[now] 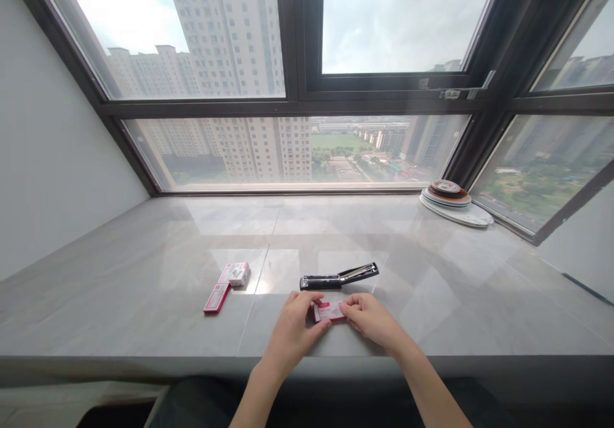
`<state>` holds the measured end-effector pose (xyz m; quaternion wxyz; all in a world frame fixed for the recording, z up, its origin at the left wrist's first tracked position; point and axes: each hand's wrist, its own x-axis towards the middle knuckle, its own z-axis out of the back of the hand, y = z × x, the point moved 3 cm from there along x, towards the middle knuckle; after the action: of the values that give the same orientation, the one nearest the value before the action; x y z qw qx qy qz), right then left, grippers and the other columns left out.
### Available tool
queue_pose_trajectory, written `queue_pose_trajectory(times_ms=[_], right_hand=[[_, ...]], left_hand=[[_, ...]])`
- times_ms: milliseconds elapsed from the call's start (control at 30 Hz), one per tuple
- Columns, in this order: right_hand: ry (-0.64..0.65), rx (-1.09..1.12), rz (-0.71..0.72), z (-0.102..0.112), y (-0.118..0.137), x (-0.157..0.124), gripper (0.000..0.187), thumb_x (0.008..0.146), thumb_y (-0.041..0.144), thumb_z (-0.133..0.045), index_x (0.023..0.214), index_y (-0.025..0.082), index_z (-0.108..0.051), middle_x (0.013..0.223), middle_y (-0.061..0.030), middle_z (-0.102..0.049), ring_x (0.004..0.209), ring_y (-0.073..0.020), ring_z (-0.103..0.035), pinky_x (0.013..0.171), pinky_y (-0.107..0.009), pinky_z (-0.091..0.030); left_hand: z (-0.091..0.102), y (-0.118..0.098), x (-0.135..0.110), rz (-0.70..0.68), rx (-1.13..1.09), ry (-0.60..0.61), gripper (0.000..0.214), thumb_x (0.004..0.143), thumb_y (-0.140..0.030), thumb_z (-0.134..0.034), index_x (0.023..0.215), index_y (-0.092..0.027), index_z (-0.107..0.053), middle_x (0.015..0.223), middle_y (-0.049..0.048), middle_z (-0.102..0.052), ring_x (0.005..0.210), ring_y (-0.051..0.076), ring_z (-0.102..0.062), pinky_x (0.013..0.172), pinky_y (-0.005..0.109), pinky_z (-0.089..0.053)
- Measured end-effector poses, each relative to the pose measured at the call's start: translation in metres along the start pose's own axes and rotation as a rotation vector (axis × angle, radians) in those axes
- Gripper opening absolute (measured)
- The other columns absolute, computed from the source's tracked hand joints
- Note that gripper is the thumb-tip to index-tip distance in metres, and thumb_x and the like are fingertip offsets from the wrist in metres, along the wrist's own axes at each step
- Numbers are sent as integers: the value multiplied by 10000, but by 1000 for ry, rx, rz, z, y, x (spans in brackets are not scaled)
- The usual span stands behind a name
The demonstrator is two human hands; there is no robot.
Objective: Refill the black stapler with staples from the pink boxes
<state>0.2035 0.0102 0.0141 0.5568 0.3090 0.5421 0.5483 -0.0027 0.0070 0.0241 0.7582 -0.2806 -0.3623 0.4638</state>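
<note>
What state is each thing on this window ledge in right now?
Small red box: held between both hands, low over the ledge.
Left hand: gripping the box.
Right hand: gripping the box.
Stapler: lying opened out flat.
Two red boxes: lying untouched, left of the hands.
Stack of plates: resting by the window.

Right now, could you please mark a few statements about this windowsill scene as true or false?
1. Both hands hold a small red and white box: the left hand and right hand grip the small red and white box. True.
2. The black stapler lies opened out beyond the hands. True.
3. The stack of plates sits at the far left. False; it is at the far right by the window.
4. No other boxes lie on the sill. False; two more red boxes lie to the left.
</note>
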Motion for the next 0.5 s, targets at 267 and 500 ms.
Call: queue_pose_trajectory(times_ms=[267, 500], right_hand=[[-63, -161, -63, 38, -13, 2, 295, 949, 470, -558, 826, 202, -545, 497, 58, -502, 426, -101, -355, 461, -235, -220], [-272, -532, 216, 47, 22, -11, 153, 892, 352, -624, 886, 232, -719, 595, 28, -594, 569, -152, -525, 560, -253, -305]], left_hand=[[3, 1, -6, 24, -31, -30, 374, 869, -192, -714, 1228, -281, -660, 1178, 42, -665, 1098, 227, -621, 977, 389, -542], [6, -8, -5, -14, 21, -14, 435, 877, -185, -686, 1298, -282, -633, 1219, 60, -676, 1135, 261, -606, 1008, 439, -527]])
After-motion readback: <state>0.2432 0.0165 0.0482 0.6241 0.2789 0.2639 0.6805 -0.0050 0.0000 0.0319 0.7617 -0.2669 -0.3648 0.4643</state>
